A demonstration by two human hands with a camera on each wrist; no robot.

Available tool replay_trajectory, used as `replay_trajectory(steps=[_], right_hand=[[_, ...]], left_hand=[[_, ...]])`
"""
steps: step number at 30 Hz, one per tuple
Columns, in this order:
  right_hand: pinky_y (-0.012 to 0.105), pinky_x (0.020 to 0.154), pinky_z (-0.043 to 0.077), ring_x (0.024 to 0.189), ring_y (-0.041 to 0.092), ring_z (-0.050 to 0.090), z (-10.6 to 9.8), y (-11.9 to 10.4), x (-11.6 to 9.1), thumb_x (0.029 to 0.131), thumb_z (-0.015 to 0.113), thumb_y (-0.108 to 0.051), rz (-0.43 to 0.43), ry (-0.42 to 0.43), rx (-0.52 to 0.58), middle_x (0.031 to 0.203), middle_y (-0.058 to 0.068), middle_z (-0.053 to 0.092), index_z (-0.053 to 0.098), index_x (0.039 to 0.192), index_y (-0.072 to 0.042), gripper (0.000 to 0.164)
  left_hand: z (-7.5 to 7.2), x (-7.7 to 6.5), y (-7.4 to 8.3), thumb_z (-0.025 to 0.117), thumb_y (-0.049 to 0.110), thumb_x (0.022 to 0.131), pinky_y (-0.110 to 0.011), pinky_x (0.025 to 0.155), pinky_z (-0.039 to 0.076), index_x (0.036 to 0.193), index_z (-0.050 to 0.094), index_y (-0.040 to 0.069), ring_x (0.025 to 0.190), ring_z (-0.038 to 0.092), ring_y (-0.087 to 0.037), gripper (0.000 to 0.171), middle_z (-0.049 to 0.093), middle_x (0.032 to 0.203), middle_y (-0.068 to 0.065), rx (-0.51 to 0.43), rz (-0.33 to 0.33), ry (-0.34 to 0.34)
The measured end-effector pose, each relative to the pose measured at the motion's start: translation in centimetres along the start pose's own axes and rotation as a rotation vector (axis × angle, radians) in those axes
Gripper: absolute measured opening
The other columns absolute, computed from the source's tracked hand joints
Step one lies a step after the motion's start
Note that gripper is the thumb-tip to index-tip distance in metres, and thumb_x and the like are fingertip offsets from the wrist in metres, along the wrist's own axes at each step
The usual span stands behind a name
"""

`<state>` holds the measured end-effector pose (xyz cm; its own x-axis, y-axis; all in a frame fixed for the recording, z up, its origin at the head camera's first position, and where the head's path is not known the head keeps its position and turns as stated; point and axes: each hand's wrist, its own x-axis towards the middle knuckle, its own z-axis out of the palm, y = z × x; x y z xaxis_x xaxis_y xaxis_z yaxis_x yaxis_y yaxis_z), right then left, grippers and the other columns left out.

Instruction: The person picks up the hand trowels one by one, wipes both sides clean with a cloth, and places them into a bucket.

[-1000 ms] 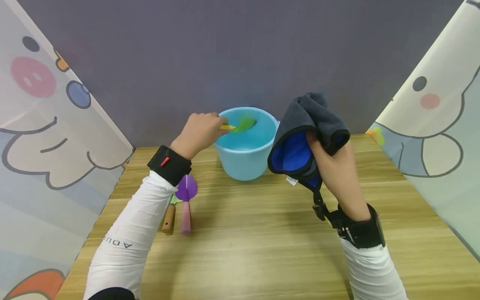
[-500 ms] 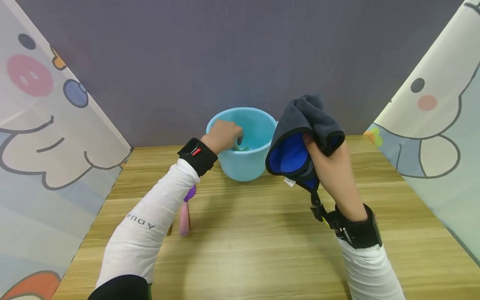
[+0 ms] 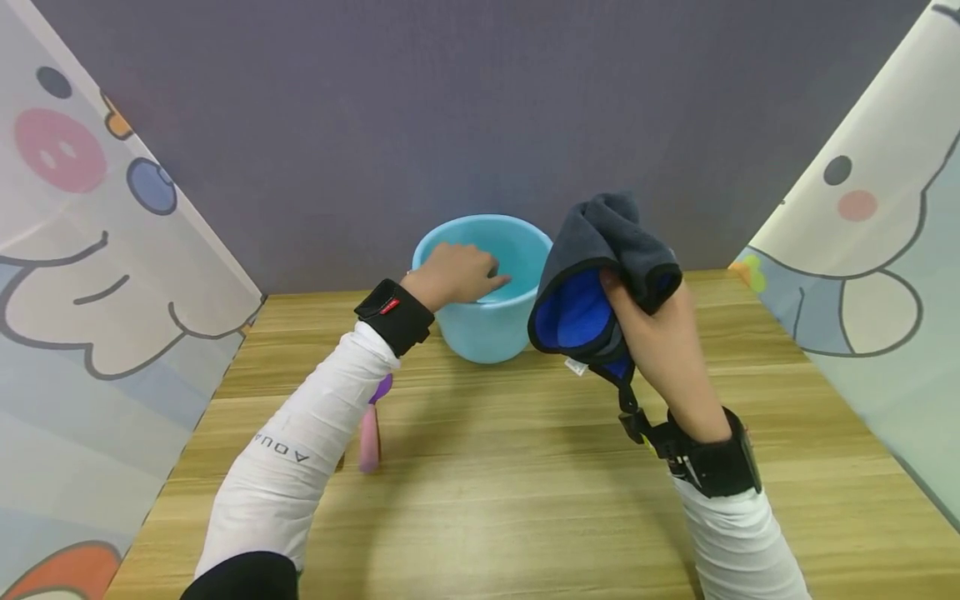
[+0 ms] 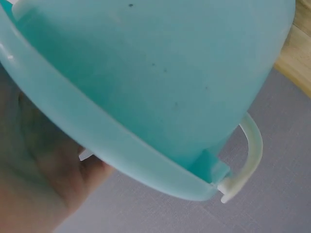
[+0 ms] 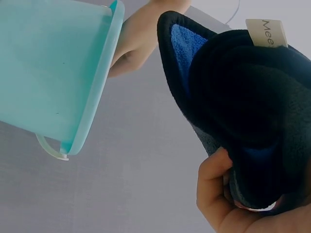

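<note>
The grey-and-blue cloth is pinched between the thumb and fingers of the right hand, held up just right of the light blue bucket's round rim, with the wooden table spreading between the forearms and the grey partition rising behind. Compared with half a second ago, when green showed under curled fingers, the left hand has loosened, one finger now stretched out. It reaches across the bucket's left rim, back upward, its forearm slanting over the pink-handled shovel.
</note>
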<state>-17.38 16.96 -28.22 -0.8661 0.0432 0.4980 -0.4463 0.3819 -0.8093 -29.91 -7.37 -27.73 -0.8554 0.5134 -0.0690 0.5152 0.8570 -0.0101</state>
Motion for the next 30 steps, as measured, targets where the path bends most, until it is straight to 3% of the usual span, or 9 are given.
replay_trajectory(steps=[4,8,14,19,22,25,27,30], right_hand=[[0.047,0.121,0.033,0.146,0.016,0.043,0.0,-0.1,0.2,0.101,0.062,-0.022,-0.016,-0.017,0.008,0.156,-0.006,0.049,0.053,0.147,-0.039,0.049],[0.048,0.124,0.029,0.150,0.014,0.038,0.1,-0.1,0.3,0.101,0.062,-0.021,-0.034,-0.029,0.009,0.158,-0.010,0.046,0.053,0.146,-0.041,0.050],[0.050,0.118,0.034,0.142,0.019,0.046,0.2,0.1,0.2,0.101,0.062,-0.020,-0.022,-0.022,0.016,0.154,-0.002,0.050,0.052,0.148,-0.036,0.051],[0.045,0.116,0.037,0.136,0.014,0.050,0.3,0.0,0.0,0.101,0.063,-0.020,-0.034,-0.009,0.006,0.150,0.001,0.054,0.054,0.147,-0.034,0.049],[0.038,0.112,0.039,0.127,0.008,0.052,0.3,0.0,-0.1,0.101,0.063,-0.021,-0.036,0.005,-0.018,0.144,0.003,0.057,0.054,0.146,-0.035,0.048],[0.030,0.108,0.039,0.121,0.004,0.053,0.3,0.0,-0.2,0.101,0.062,-0.021,-0.043,0.011,-0.020,0.141,0.004,0.059,0.055,0.145,-0.036,0.047],[0.026,0.109,0.039,0.123,0.003,0.053,0.4,0.0,-0.2,0.101,0.062,-0.019,-0.055,0.010,-0.002,0.142,0.002,0.058,0.055,0.145,-0.036,0.047],[0.023,0.109,0.038,0.124,0.003,0.053,0.4,0.0,-0.1,0.102,0.061,-0.017,-0.073,0.008,0.023,0.143,0.001,0.059,0.056,0.145,-0.035,0.047]], left_hand=[[0.1,-0.1,-0.3,0.044,0.045,0.108,-0.029,0.057,0.033,0.077,0.051,0.017,0.062,0.047,-0.014,0.042,0.040,0.064,0.004,0.005,0.010,0.038],[0.1,-0.5,-0.7,0.043,0.041,0.109,-0.029,0.058,0.032,0.073,0.045,0.017,0.062,0.046,-0.014,0.043,0.036,0.064,0.004,-0.003,0.023,0.096],[0.3,-2.2,-1.2,0.045,0.034,0.109,-0.030,0.065,0.031,0.072,0.046,0.018,0.062,0.046,-0.014,0.040,0.038,0.062,0.003,-0.026,0.020,0.240],[0.4,-4.7,-0.8,0.046,0.030,0.109,-0.035,0.075,0.027,0.080,0.059,0.016,0.070,0.046,-0.019,0.035,0.049,0.068,0.000,0.028,-0.011,0.388],[0.7,-6.6,-0.4,0.048,0.028,0.108,-0.036,0.076,0.033,0.095,0.069,0.014,0.079,0.052,-0.022,0.028,0.063,0.081,-0.002,0.048,-0.045,0.493],[1.3,-8.4,-0.1,0.051,0.026,0.107,-0.037,0.075,0.039,0.105,0.068,0.010,0.082,0.056,-0.025,0.024,0.066,0.089,-0.005,0.042,-0.097,0.582],[1.8,-9.6,-0.1,0.051,0.026,0.107,-0.038,0.072,0.040,0.104,0.065,0.008,0.080,0.056,-0.026,0.024,0.064,0.088,-0.007,0.026,-0.150,0.609],[2.9,-11.4,-0.2,0.051,0.027,0.107,-0.039,0.071,0.042,0.102,0.061,0.006,0.079,0.057,-0.027,0.023,0.062,0.086,-0.008,0.005,-0.238,0.598]])
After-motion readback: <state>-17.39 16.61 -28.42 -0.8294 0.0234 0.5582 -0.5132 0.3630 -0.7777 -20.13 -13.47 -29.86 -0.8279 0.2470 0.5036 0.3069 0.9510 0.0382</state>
